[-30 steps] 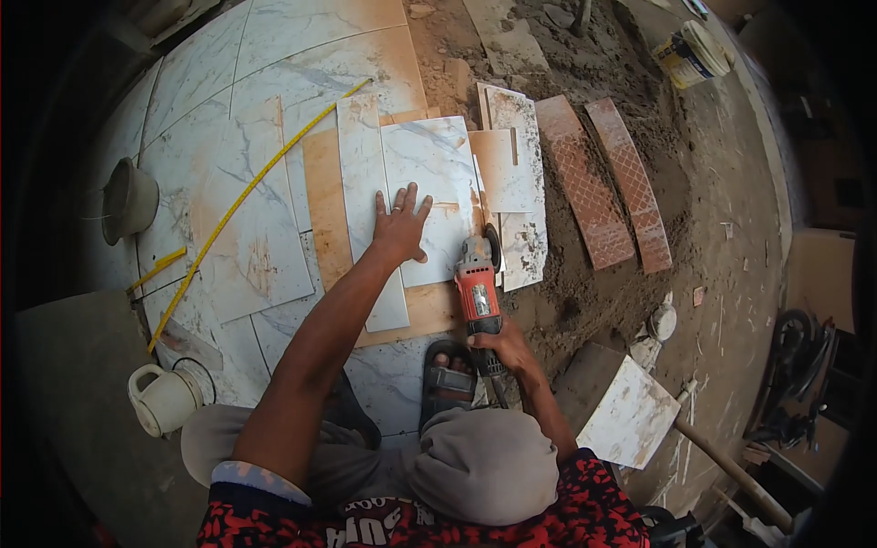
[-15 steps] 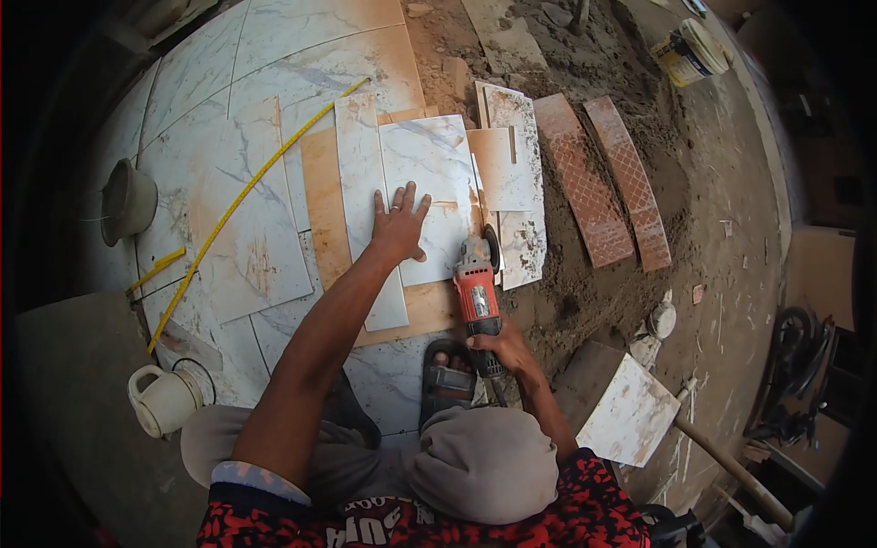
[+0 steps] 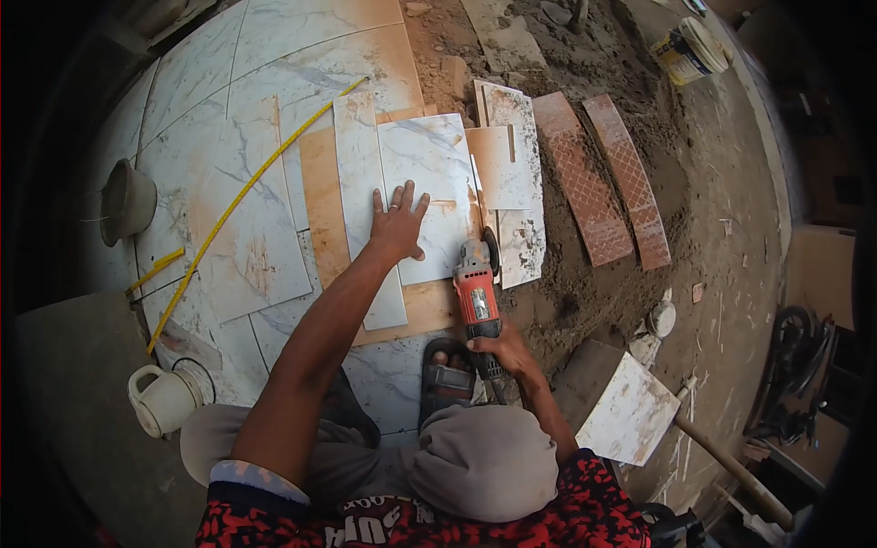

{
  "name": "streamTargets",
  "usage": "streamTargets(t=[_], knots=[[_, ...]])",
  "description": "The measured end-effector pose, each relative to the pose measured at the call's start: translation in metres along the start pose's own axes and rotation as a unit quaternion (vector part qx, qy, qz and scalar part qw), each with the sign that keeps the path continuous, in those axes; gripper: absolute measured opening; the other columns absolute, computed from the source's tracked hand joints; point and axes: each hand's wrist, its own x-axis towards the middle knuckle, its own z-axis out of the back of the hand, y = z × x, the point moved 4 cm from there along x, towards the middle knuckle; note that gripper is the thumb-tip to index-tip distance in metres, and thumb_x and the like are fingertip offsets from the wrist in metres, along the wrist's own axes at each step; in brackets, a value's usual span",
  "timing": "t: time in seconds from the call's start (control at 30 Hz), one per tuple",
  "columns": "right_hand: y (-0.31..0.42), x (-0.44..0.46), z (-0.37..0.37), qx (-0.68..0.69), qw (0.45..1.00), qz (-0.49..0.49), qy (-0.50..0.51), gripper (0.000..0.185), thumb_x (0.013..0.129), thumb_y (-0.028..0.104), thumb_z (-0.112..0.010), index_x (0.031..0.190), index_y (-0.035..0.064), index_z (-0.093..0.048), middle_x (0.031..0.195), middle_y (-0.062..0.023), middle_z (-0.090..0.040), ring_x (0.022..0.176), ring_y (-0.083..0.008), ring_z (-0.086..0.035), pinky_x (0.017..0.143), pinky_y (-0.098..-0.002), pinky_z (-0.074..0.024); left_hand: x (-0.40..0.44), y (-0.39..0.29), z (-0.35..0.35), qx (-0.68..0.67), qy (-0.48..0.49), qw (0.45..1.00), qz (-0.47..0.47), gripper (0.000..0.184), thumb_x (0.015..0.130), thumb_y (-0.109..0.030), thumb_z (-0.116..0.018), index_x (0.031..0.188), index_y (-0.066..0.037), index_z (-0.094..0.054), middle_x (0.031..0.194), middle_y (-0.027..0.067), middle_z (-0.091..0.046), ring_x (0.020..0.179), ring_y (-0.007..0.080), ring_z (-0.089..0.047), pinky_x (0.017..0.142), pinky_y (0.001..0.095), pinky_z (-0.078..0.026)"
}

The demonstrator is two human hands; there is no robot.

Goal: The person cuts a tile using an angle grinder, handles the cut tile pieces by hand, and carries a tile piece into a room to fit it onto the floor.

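My left hand (image 3: pixel 398 228) lies flat with fingers spread on a white marbled tile (image 3: pixel 429 160), whose left side meets a narrow tile strip (image 3: pixel 356 164). In my right hand (image 3: pixel 501 347) is a red and black angle grinder (image 3: pixel 478 297), gripped around its rear body. The grinder's disc (image 3: pixel 491 248) stands at the tile's right edge, near the lower right corner. Whether the disc touches the tile I cannot tell. Under these tiles shows an orange-brown board or tile back (image 3: pixel 322 183).
A yellow measuring tape (image 3: pixel 242 196) curves over the floor tiles at left. Cut tile pieces (image 3: pixel 523 242) lie at right, beside two reddish patterned strips (image 3: pixel 589 183) on the soil. Around stand a bucket (image 3: pixel 692 53), a grey bowl (image 3: pixel 128 203) and a white jug (image 3: pixel 166 399). My sandalled foot (image 3: pixel 448 379) is close below the grinder.
The white dust seen by the disc half a second ago has mostly thinned out. Both hands and the grinder stay in nearly the same place.
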Motion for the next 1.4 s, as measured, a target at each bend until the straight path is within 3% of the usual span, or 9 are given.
streamTargets(t=[0.63, 0.77, 0.93, 0.97, 1.03, 1.07, 1.17, 1.23, 1.4], knots=[[-0.018, -0.008, -0.005, 0.041, 0.999, -0.009, 0.018, 0.074, 0.063, 0.019, -0.079, 0.128, -0.0027, -0.051, 0.111, -0.0133, -0.063, 0.102, -0.0246, -0.059, 0.095, -0.0349, -0.0449, -0.001, 0.001, 0.0, -0.002, -0.002, 1.0, -0.003, 0.127, 0.054, -0.045, -0.09, 0.155, -0.017, -0.02, 0.162, 0.0196, -0.007, 0.149, 0.0337, -0.016, 0.115, 0.0666, -0.01], [-0.016, -0.023, -0.002, 0.056, 0.998, 0.007, -0.017, 0.07, 0.063, 0.021, -0.079, 0.123, -0.001, -0.053, 0.099, -0.0085, -0.063, 0.09, -0.0206, -0.06, 0.084, -0.0338, -0.0484, -0.005, 0.001, -0.001, -0.011, -0.008, 1.0, -0.004, 0.124, 0.056, -0.044, -0.09, 0.155, -0.015, -0.021, 0.162, 0.0193, -0.007, 0.15, 0.0333, -0.014, 0.114, 0.0671, -0.01], [-0.005, -0.037, 0.022, 0.109, 0.991, 0.042, -0.06, 0.06, 0.065, 0.025, -0.078, 0.114, 0.0007, -0.055, 0.092, -0.0067, -0.062, 0.077, -0.0178, -0.06, 0.073, -0.0321, -0.0501, -0.019, -0.03, -0.023, -0.103, -0.09, 0.989, -0.051, 0.086, 0.072, -0.041, -0.081, 0.141, -0.006, -0.045, 0.146, 0.0227, -0.042, 0.14, 0.0335, -0.036, 0.115, 0.0606, -0.017], [-0.004, -0.039, 0.027, 0.107, 0.991, 0.04, -0.065, 0.06, 0.065, 0.025, -0.078, 0.114, 0.0007, -0.055, 0.092, -0.0067, -0.062, 0.077, -0.0178, -0.06, 0.073, -0.0321, -0.0501, -0.029, -0.046, -0.028, -0.206, -0.074, 0.972, -0.088, 0.068, 0.081, -0.044, -0.073, 0.131, 0.0, -0.054, 0.131, 0.0229, -0.057, 0.125, 0.0336, -0.051, 0.111, 0.0527, -0.03], [0.001, -0.041, 0.037, 0.164, 0.982, 0.06, -0.073, 0.058, 0.065, 0.025, -0.077, 0.113, 0.0013, -0.055, 0.091, -0.0073, -0.062, 0.073, -0.0174, -0.061, 0.069, -0.0322, -0.0511, -0.032, -0.083, -0.044, -0.478, 0.106, 0.868, -0.082, 0.067, 0.095, -0.058, -0.051, 0.114, 0.005, -0.064, 0.104, 0.0187, -0.068, 0.102, 0.0325, -0.064, 0.091, 0.0426, -0.049], [0.003, -0.042, 0.04, 0.169, 0.98, 0.068, -0.081, 0.058, 0.065, 0.026, -0.077, 0.113, 0.0012, -0.055, 0.09, -0.0076, -0.062, 0.072, -0.0175, -0.061, 0.067, -0.0318, -0.0515, -0.036, -0.114, -0.067, -0.701, 0.183, 0.685, -0.072, 0.071, 0.096, -0.065, -0.042, 0.121, -0.001, -0.062, 0.109, 0.0131, -0.068, 0.103, 0.0281, -0.062, 0.095, 0.0398, -0.046], [0.014, -0.05, 0.037, 0.204, 0.974, 0.073, -0.07, 0.059, 0.065, 0.026, -0.077, 0.113, 0.0006, -0.055, 0.089, -0.0075, -0.062, 0.073, -0.0176, -0.062, 0.067, -0.0322, -0.0516, -0.067, -0.166, -0.047, -0.81, 0.251, 0.528, -0.047, 0.076, 0.095, -0.069, -0.038, 0.132, -0.005, -0.055, 0.122, 0.0096, -0.063, 0.111, 0.0245, -0.059, 0.101, 0.0388, -0.042], [0.01, -0.048, 0.037, 0.205, 0.973, 0.072, -0.073, 0.059, 0.065, 0.027, -0.078, 0.113, 0.0005, -0.055, 0.089, -0.0073, -0.062, 0.073, -0.0175, -0.062, 0.068, -0.0319, -0.0515, -0.071, -0.187, -0.044, -0.893, 0.253, 0.37, -0.047, 0.076, 0.095, -0.068, -0.038, 0.144, -0.01, -0.041, 0.134, 0.0075, -0.054, 0.123, 0.0235, -0.051, 0.11, 0.0433, -0.033], [-0.008, -0.039, 0.038, 0.167, 0.98, 0.082, -0.075, 0.062, 0.066, 0.031, -0.079, 0.115, 0.0003, -0.056, 0.091, -0.0061, -0.062, 0.079, -0.0165, -0.06, 0.072, -0.0305, -0.0496, -0.071, -0.19, -0.049, -0.913, 0.248, 0.312, -0.091, 0.073, 0.094, -0.066, -0.042, 0.143, -0.012, -0.039, 0.132, 0.0067, -0.053, 0.12, 0.0196, -0.054, 0.102, 0.0423, -0.045]])
